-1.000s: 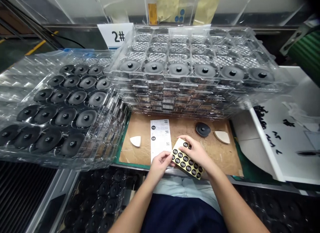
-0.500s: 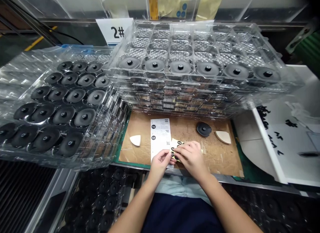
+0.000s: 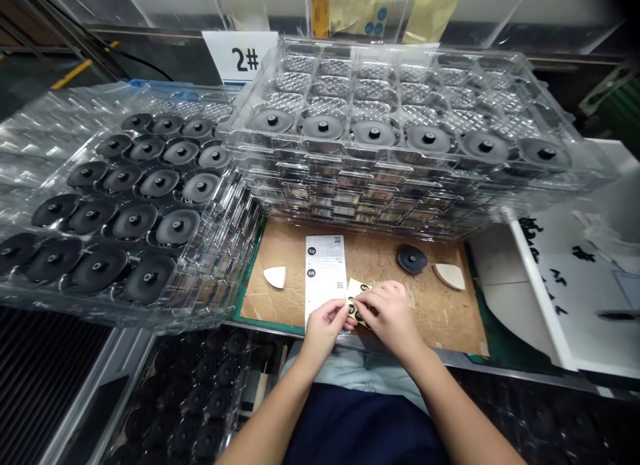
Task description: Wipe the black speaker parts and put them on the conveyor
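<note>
Left hand (image 3: pixel 326 324): fingers closed on sticker sheet's (image 3: pixel 355 288) left edge, at right side of paper form (image 3: pixel 324 288). Right hand (image 3: pixel 393 313): fingers bent over sheet, pinch unclear. Fewer stickers (image 3: pixel 365 288) uncovered than 1 second earlier.

Green bench surface (image 3: pixel 507 338) at lower centre, brown board (image 3: pixel 283 245) over it, printed sheet (image 3: pixel 324 288) mid-frame, white wedge (image 3: pixel 275 276) left of that, black part (image 3: pixel 413 259) and cream wedge (image 3: pixel 449 276) right of centre.
</note>
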Motion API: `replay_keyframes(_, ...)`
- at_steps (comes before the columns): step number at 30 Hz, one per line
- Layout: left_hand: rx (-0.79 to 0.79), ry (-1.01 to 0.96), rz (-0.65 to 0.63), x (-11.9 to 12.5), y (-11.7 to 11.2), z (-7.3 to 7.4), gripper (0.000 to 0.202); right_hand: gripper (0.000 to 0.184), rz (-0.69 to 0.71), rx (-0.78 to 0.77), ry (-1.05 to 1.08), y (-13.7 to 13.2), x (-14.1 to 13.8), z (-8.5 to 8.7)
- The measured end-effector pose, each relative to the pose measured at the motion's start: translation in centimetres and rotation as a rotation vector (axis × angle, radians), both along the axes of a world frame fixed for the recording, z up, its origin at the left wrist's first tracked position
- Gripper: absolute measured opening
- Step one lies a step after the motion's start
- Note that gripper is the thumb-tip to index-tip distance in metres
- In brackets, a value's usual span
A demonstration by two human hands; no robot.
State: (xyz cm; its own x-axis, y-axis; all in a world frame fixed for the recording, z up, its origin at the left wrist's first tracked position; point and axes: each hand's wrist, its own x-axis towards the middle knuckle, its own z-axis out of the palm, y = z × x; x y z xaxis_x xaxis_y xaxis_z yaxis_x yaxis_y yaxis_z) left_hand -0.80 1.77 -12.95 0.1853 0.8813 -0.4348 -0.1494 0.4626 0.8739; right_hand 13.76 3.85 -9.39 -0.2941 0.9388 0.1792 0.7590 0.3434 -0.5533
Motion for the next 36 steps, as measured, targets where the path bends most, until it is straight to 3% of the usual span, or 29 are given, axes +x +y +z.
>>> replay_keyframes(8, -0.028, -0.035, -0.023, -0.3, 0.2, 0.0, 0.019, 0.017, -0.087, 0.026, 0.058, -0.3, 0.2, -0.1)
replay_keyframes(20, -0.023, -0.091, -0.033, -0.3, 0.3, -0.3, 0.018, 0.01, 0.027, 0.143, 0.089, -1.8, -0.7, 1.0)
replay_keyframes(24, 0.009, -0.091, -0.013, -0.5, 0.2, -0.7, 0.016, 0.01, 0.095, 0.089, 0.097, -2.0, -1.0, 0.8)
replay_keyframes(32, 0.034, -0.111, -0.083, -0.6, 0.1, -0.8, 0.017, 0.015, 0.046, -0.071, 0.116, -1.0, -1.2, 0.1)
replay_keyframes(36, 0.076, -0.076, -0.087, -0.5, -0.1, -1.0, 0.02, 0.017, 0.063, -0.117, 0.148, -0.3, -1.0, 0.5)
